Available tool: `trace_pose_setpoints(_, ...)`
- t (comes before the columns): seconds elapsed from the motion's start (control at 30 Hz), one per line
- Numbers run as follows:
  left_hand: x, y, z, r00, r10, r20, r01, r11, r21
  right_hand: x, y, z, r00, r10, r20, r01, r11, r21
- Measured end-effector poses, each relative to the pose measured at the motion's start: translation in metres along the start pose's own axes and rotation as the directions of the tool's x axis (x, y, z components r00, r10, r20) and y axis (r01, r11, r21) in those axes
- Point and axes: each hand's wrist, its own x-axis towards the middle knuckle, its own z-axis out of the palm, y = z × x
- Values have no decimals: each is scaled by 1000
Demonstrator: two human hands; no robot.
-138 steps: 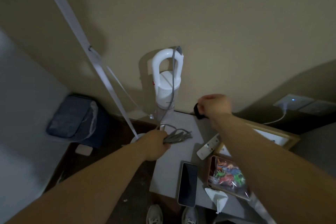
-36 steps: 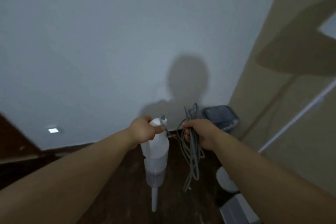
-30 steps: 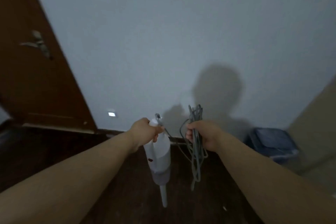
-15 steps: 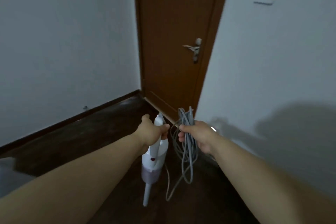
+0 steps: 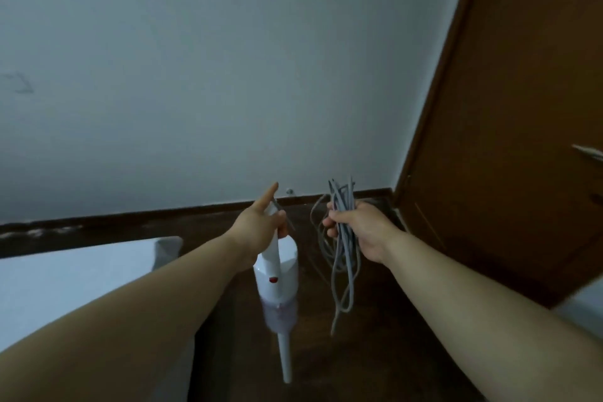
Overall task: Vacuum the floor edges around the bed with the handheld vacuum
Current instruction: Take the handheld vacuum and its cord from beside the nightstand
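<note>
The white handheld vacuum [image 5: 277, 284] hangs nozzle-down above the dark wooden floor [image 5: 375, 352], its narrow tube pointing at the boards. My left hand [image 5: 261, 225] grips its handle at the top, with the index finger stretched out forward. My right hand [image 5: 355, 228] holds a bundle of grey power cord [image 5: 342, 271], whose loops dangle down beside the vacuum. The white bed [image 5: 75, 274] fills the lower left, its corner close to the vacuum body.
A pale wall [image 5: 228, 75] with a dark skirting board [image 5: 163, 215] runs ahead. A brown wooden door [image 5: 509, 140] stands at the right, its handle at the frame edge. A strip of floor lies between bed, wall and door.
I have turned left: the door has slid from the centre to the right and the bed has come into view at the lower left. Both hands keep their holds; my left index finger is now extended.
</note>
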Motion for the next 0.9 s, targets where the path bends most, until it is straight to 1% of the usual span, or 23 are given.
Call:
trace_pose_setpoints(0.03,8,-1,-8,1000,-10,-19,9,999,-34,13,-3,6,1000,8,7,-8,1000,-15)
trace_pose_setpoints(0.1,40,-6,-41,997,-39,-60,31,990,-138,59,-13,37,997,26,74,-23,999,-44)
trace_pose_setpoints(0.17,61,-5,-57,996,-62,-58,48,973,-224,84,-22,57,993,24,112,-18,998,-53)
trace_pose_setpoints(0.23,98,-7,-84,992,-95,-79,67,950,-305,124,-32,94,986,35,166,-22,997,-79)
trace_pose_setpoints(0.37,160,-10,-134,977,-203,-71,167,924,-344,186,-52,157,985,15,173,-2,998,-71)
trace_pose_setpoints(0.47,209,-6,-179,960,-263,-94,209,900,-383,233,-80,202,981,-16,192,32,996,-83)
trace_pose_setpoints(0.53,241,0,-207,951,-289,-113,225,894,-388,264,-98,226,974,-61,216,90,988,-124)
trace_pose_setpoints(0.6,272,6,-232,951,-300,-75,257,901,-348,295,-111,248,964,-91,250,145,968,-205)
trace_pose_setpoints(0.67,297,8,-250,946,-315,-68,275,899,-340,318,-116,265,947,-92,307,181,944,-275)
trace_pose_setpoints(0.77,345,16,-278,943,-311,-115,250,894,-372,371,-132,298,908,-79,413,235,910,-342)
trace_pose_setpoints(0.83,373,22,-298,941,-308,-140,231,887,-399,404,-146,323,871,-57,488,269,886,-377)
trace_pose_setpoints(0.9,398,27,-321,934,-300,-194,176,860,-480,437,-159,352,816,-40,576,310,872,-379)
